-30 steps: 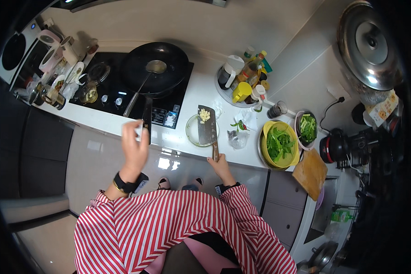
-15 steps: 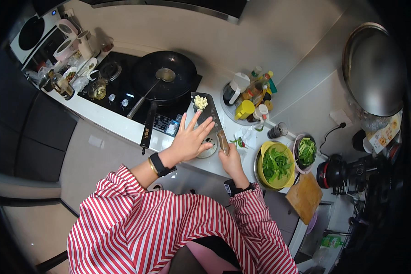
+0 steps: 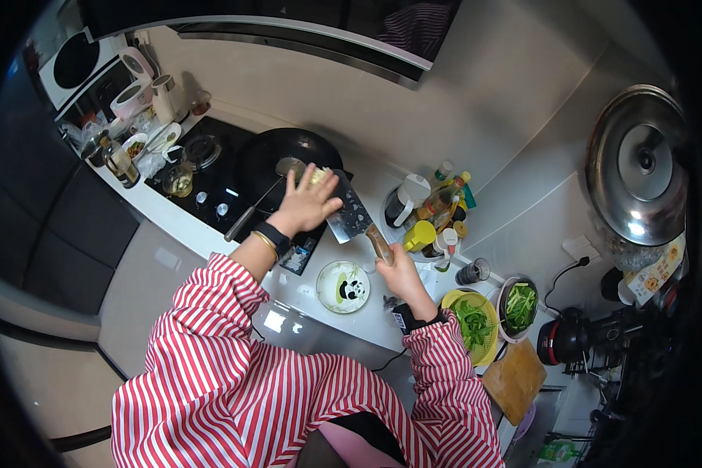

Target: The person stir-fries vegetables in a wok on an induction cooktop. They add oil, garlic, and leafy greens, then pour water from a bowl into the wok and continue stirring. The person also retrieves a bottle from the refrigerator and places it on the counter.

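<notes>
My right hand (image 3: 400, 273) is closed round the wooden handle of a cleaver (image 3: 352, 212), whose wide blade lies flat over the right edge of the wok (image 3: 320, 145). Pale chopped garlic (image 3: 320, 175) sits at the blade's far end. My left hand (image 3: 307, 207) is open, fingers spread, beside the blade and next to the garlic; whether the fingertips touch it I cannot tell. A ladle (image 3: 290, 165) rests in the black wok, its handle out toward the near left. Below the cleaver, a round plate with a panda picture (image 3: 329, 279) lies on the white counter.
On the right are a yellow basket of green leaves (image 3: 476, 324), a bowl of cut greens (image 3: 519, 304) and a wooden board (image 3: 515, 382). Seasoning bottles (image 3: 437, 204) cluster behind my right hand. A glass jar (image 3: 178, 181) stands left on the black hob (image 3: 214, 178). A range hood (image 3: 304, 48) hangs above.
Both hands and the cleaver have moved forward and left, from over the counter to the wok's edge, carrying the garlic. The panda plate is now uncovered. The view has shifted.
</notes>
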The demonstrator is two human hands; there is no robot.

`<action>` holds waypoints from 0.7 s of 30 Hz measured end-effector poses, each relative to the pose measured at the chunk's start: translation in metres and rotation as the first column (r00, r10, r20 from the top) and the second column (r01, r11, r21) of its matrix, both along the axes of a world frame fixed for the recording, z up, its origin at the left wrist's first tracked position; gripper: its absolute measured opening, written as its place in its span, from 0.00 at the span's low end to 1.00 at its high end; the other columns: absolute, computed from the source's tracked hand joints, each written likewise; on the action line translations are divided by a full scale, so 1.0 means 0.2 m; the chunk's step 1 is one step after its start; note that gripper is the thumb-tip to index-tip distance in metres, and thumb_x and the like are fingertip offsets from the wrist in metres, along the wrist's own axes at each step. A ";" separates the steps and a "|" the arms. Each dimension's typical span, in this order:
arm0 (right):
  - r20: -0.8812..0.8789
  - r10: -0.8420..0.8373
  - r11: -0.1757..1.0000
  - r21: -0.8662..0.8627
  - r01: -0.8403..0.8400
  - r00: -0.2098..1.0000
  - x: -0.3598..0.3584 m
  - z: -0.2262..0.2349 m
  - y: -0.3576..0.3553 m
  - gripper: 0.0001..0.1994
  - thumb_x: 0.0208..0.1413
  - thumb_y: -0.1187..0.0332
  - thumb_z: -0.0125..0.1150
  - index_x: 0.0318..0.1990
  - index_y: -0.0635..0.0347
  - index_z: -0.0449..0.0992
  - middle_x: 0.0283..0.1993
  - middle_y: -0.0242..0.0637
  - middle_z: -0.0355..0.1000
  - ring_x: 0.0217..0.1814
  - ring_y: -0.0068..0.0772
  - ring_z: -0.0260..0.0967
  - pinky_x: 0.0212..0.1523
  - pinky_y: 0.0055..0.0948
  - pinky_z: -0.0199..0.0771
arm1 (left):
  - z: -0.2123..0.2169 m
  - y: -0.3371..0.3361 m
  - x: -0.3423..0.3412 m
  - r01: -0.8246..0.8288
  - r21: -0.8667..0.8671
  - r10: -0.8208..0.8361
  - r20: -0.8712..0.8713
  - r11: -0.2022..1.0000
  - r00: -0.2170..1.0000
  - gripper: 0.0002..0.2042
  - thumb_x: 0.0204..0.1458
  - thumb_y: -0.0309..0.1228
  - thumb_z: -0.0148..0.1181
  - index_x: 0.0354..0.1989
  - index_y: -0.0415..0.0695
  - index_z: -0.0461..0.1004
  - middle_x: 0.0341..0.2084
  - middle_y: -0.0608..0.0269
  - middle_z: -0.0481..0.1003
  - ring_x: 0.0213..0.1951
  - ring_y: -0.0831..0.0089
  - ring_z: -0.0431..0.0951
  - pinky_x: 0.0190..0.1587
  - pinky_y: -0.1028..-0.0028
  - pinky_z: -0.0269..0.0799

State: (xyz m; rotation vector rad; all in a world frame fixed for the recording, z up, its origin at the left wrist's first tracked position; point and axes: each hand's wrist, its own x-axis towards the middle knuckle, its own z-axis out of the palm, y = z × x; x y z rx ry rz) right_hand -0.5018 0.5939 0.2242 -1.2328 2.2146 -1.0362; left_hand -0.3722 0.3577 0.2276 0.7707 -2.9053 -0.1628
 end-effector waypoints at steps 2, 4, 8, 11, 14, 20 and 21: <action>0.011 -0.010 1.000 0.005 0.010 1.000 -0.01 0.01 0.00 0.20 0.50 0.63 0.58 0.45 0.70 0.64 0.37 0.59 0.72 0.41 0.56 0.72 0.42 0.40 0.70 | 0.04 -0.10 -0.01 -0.156 0.064 0.152 0.056 0.986 0.987 0.32 0.60 0.56 0.26 0.69 0.52 0.45 0.69 0.67 0.42 0.70 0.59 0.32 0.66 0.46 0.24; 0.011 -0.041 0.999 0.007 0.041 0.999 -0.01 0.01 0.02 0.20 0.51 0.63 0.57 0.45 0.70 0.64 0.37 0.60 0.72 0.41 0.56 0.72 0.42 0.40 0.70 | 0.08 -0.15 -0.01 -0.231 0.060 0.228 0.063 0.971 0.972 0.31 0.60 0.55 0.28 0.68 0.50 0.49 0.69 0.64 0.45 0.70 0.58 0.34 0.66 0.47 0.28; 0.096 -0.159 0.987 0.033 0.157 0.983 -0.02 -0.02 0.14 0.19 0.51 0.64 0.58 0.45 0.68 0.64 0.37 0.60 0.71 0.41 0.56 0.72 0.41 0.41 0.70 | 0.15 -0.07 -0.02 -0.226 -0.075 0.212 -0.156 0.971 0.965 0.28 0.60 0.48 0.39 0.60 0.38 0.62 0.64 0.54 0.57 0.68 0.59 0.48 0.67 0.55 0.42; 0.182 -0.284 0.955 -0.034 0.295 0.941 0.02 -0.08 0.31 0.19 0.50 0.66 0.60 0.45 0.68 0.65 0.36 0.55 0.72 0.38 0.47 0.73 0.38 0.37 0.70 | 0.21 0.05 -0.03 -0.092 -0.075 0.032 -0.574 0.993 0.818 0.16 0.57 0.29 0.49 0.50 0.33 0.69 0.48 0.44 0.72 0.53 0.49 0.70 0.58 0.62 0.62; 0.428 -0.465 0.850 -0.029 0.526 0.775 0.12 -0.14 0.57 0.18 0.51 0.66 0.61 0.44 0.68 0.65 0.33 0.45 0.70 0.34 0.33 0.68 0.36 0.31 0.68 | 0.22 0.20 -0.07 0.119 0.422 0.246 -0.710 0.899 0.659 0.15 0.60 0.29 0.47 0.53 0.35 0.69 0.50 0.50 0.73 0.52 0.64 0.72 0.56 0.70 0.64; 0.278 -0.835 0.447 -0.161 0.880 0.475 0.21 -0.18 1.54 0.17 0.52 0.66 0.60 0.46 0.66 0.67 0.34 0.40 0.69 0.35 0.30 0.67 0.38 0.29 0.68 | 0.03 0.34 -0.23 0.397 0.758 0.522 -0.647 0.517 0.555 0.12 0.58 0.24 0.50 0.49 0.33 0.70 0.44 0.57 0.74 0.48 0.72 0.73 0.55 0.75 0.66; 0.175 -0.906 0.363 -0.142 0.921 0.384 0.16 -0.21 1.73 0.17 0.52 0.66 0.60 0.46 0.66 0.67 0.35 0.41 0.70 0.36 0.31 0.68 0.39 0.30 0.69 | -0.02 0.38 -0.26 0.415 0.758 0.509 -0.648 0.503 0.567 0.10 0.58 0.23 0.51 0.47 0.34 0.71 0.41 0.60 0.74 0.45 0.74 0.74 0.52 0.77 0.67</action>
